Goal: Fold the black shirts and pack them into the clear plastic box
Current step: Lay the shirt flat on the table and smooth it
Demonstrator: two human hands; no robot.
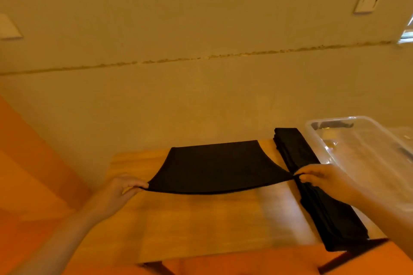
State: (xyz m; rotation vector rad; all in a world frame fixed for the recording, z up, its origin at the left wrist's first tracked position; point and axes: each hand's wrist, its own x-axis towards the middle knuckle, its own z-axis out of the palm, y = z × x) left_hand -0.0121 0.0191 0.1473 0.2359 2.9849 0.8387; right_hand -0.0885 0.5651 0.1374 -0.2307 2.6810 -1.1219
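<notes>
A black shirt [214, 166], partly folded, lies across the far half of the wooden table [201, 225]. Its near edge is lifted and stretched taut between my hands. My left hand [121, 187] pinches the shirt's near left corner. My right hand [321, 179] pinches the near right corner, hovering over a long pile of folded black shirts [321, 212] that runs along the table's right side. The clear plastic box [366, 154] stands at the far right, beside that pile; something dark shows at its far end, too unclear to name.
A plain wall rises right behind the table, with a switch plate [368, 0] high on the right. Orange floor [33, 185] lies to the left of the table and below its near edge. Dark table legs [339, 261] show under the front edge.
</notes>
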